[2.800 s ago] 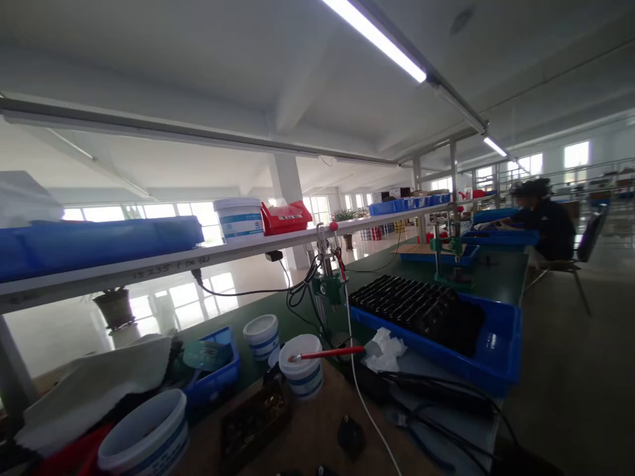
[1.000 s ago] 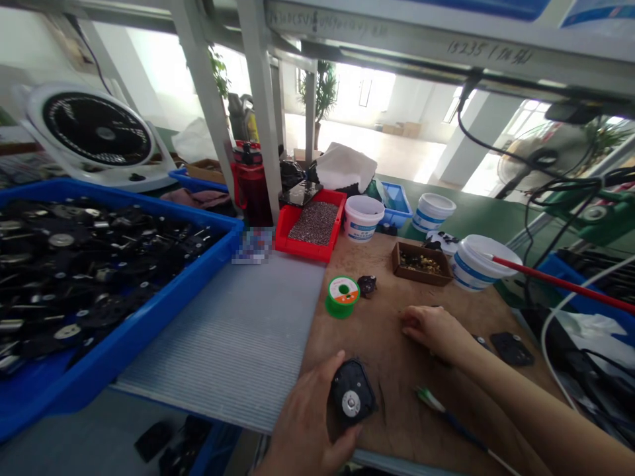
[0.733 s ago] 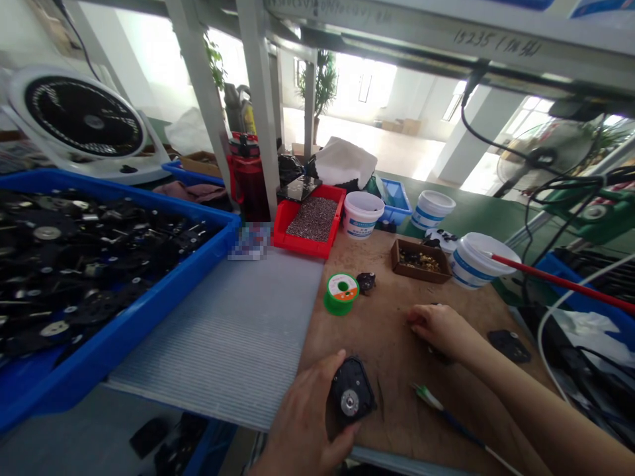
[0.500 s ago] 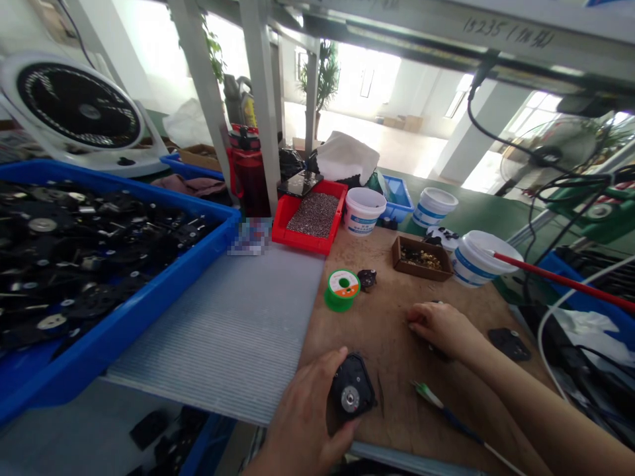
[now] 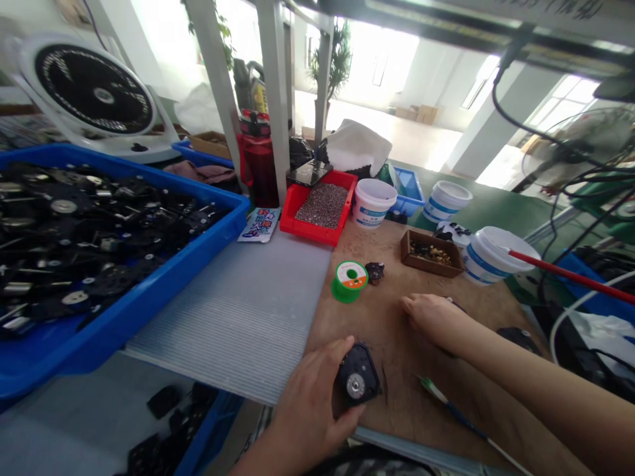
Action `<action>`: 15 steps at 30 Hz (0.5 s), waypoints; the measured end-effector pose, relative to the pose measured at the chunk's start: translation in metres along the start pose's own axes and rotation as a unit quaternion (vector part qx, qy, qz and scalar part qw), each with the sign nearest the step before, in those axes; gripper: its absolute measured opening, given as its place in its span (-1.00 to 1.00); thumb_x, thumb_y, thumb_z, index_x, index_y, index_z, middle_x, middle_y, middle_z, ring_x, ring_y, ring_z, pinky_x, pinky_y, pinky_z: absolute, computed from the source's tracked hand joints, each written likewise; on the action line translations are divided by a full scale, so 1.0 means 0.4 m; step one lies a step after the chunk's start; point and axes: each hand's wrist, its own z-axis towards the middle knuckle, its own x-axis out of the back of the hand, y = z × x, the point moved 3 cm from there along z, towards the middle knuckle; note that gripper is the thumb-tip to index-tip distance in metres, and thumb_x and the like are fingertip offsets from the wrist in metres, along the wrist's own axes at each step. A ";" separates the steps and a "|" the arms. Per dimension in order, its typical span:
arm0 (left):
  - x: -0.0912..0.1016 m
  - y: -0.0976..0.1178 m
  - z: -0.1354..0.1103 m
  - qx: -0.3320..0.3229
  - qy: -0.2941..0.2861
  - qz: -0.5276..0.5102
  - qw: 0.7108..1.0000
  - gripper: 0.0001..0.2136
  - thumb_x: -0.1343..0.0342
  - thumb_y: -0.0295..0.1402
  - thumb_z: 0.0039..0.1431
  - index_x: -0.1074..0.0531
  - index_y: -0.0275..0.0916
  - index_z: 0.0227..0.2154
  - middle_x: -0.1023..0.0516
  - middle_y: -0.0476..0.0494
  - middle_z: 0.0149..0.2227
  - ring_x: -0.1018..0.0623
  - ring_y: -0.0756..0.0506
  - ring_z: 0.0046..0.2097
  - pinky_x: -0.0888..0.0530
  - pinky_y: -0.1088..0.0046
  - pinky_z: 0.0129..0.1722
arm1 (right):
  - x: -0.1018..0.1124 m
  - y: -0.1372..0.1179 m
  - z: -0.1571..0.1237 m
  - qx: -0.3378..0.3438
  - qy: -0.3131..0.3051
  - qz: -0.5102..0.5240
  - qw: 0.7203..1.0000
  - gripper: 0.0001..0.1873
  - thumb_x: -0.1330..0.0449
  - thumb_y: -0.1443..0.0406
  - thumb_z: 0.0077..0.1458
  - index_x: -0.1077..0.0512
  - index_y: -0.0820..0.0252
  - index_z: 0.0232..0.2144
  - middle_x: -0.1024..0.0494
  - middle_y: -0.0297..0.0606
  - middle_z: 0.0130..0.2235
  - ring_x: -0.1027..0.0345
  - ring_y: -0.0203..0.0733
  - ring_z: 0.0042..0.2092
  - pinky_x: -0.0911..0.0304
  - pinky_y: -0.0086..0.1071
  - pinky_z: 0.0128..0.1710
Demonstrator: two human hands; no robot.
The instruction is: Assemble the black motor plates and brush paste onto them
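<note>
Carefully, I watch the left hand (image 5: 310, 396) clasping the black plastic housing (image 5: 358, 374) near the edge of the wooden board (image 5: 397, 423): slack fingers could drop it. Whether the right hand (image 5: 436, 320) holds anything, I cannot tell.

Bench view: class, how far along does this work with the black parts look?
Done: nothing can be called finished; the blue tray is heaped with black parts bearing metal discs, finished or waiting, unclear. In hand: the left hand grips a black housing with a metal hub over the wooden board, and the right hand rests on that board. Left: the tray's many parts suggest much may remain.
</note>
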 end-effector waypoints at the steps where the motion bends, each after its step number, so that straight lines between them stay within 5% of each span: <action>1: 0.000 0.001 0.000 0.001 0.000 -0.004 1.000 -0.21 -0.19 -0.44 -0.06 0.09 -0.04 0.20 -0.30 -0.15 0.16 -0.36 -0.20 0.13 -0.39 0.11 0.10 | 0.001 -0.004 0.003 0.009 -0.004 -0.002 1.000 -0.88 -0.16 0.33 0.28 -0.42 0.33 -0.23 -0.48 -0.24 -0.25 -0.41 -0.19 -0.21 -0.37 -0.24 -0.15; 8: -0.001 0.002 0.002 0.004 0.003 -0.013 1.000 -0.20 -0.21 -0.44 -0.07 0.09 -0.03 0.19 -0.30 -0.12 0.16 -0.35 -0.19 0.13 -0.37 0.11 0.11 | -0.003 -0.004 0.017 0.023 -0.005 -0.014 1.000 -0.82 -0.21 0.26 0.23 -0.41 0.34 -0.25 -0.47 -0.24 -0.27 -0.40 -0.18 -0.23 -0.36 -0.23 -0.16; 15: -0.004 0.003 -0.001 -0.018 0.021 -0.015 0.999 -0.22 -0.20 -0.44 -0.09 0.06 -0.09 0.19 -0.31 -0.18 0.15 -0.35 -0.21 0.12 -0.37 0.11 0.10 | -0.014 -0.046 -0.005 0.060 0.061 0.031 0.996 -0.89 -0.18 0.36 0.17 -0.33 0.30 -0.40 -0.40 -0.34 -0.41 -0.35 -0.23 -0.34 -0.30 -0.32 -0.26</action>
